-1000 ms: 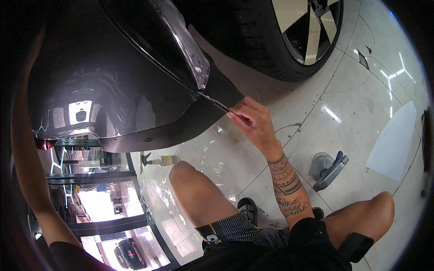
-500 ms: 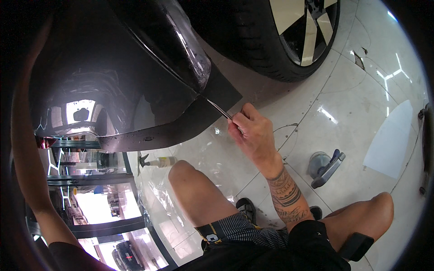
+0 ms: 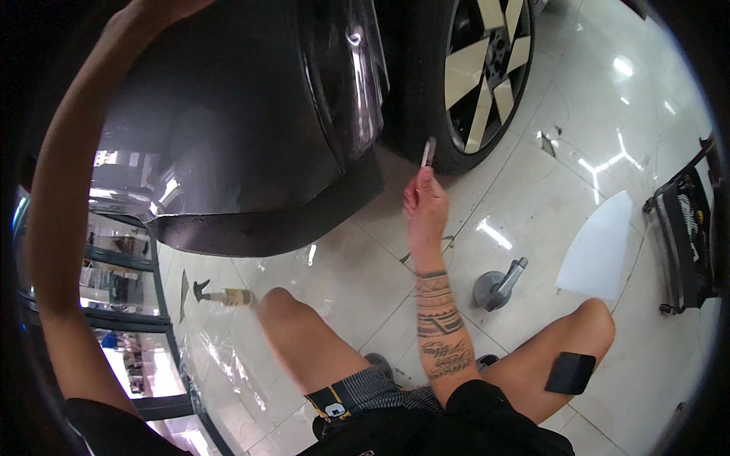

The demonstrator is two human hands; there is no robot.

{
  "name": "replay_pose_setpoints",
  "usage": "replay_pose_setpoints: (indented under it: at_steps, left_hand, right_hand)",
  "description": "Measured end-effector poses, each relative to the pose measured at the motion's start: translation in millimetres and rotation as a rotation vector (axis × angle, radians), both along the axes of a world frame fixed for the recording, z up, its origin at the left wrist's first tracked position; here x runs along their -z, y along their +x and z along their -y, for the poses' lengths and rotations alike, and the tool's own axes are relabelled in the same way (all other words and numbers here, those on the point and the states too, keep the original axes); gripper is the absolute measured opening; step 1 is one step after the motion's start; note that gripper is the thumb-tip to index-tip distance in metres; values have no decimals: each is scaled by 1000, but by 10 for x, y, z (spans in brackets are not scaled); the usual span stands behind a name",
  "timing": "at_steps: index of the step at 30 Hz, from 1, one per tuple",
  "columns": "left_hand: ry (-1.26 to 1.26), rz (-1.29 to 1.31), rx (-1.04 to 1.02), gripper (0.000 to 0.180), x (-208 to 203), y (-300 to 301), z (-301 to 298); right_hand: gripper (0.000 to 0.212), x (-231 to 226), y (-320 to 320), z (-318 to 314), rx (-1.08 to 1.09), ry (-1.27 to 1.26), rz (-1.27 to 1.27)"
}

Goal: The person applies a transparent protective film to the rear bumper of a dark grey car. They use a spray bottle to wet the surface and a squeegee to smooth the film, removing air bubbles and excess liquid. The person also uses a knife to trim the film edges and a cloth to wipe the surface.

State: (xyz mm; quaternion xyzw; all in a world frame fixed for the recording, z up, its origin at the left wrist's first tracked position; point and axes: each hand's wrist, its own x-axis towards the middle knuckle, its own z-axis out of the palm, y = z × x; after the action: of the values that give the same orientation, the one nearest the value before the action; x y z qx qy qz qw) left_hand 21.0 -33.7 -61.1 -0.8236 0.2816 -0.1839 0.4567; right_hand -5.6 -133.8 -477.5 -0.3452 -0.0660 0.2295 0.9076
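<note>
Head view, only one. Right hand (image 3: 426, 204) at center, grip clenched on a slim tool (image 3: 429, 153); tool points up, pale and a bit blurred, exact kind unclear. In the frame its upper end overlaps the lower part of the black tire (image 3: 414, 95); can't tell whether they touch. Hand is right of the dark grey car bumper (image 3: 220, 137), apart from its lower corner. Left hand (image 3: 166, 7) at top edge, upper left, mostly cut off; grip can't be told, nearest thing is the bumper. Left forearm runs up the left side. Wheel rim (image 3: 496, 57) with cream spokes, upper middle right. Spray bottle (image 3: 228, 296) on its side, lower left, on the tiled floor (image 3: 395, 281). Grey suction cup with handle (image 3: 494, 290) on floor, right of the tattooed right forearm. White sheet (image 3: 597, 251) on floor, right side. Black case (image 3: 690, 228) with things in it, far right edge. Black flat phone-like object (image 3: 572, 373) on the right thigh, lower right.
</note>
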Motion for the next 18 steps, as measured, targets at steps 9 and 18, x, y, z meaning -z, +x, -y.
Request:
replay_pose_setpoints:
  at_steps: [9, 18]
  left_hand:
    - [-318, 38, -225, 51, -33, -14, 205]
    - [-113, 83, -147, 35, -359, -203, 19]
  right_hand:
    - [16, -742, -354, -751, 362, -2, 233]
    - [17, -1269, 1403, 141, 626, -215, 113]
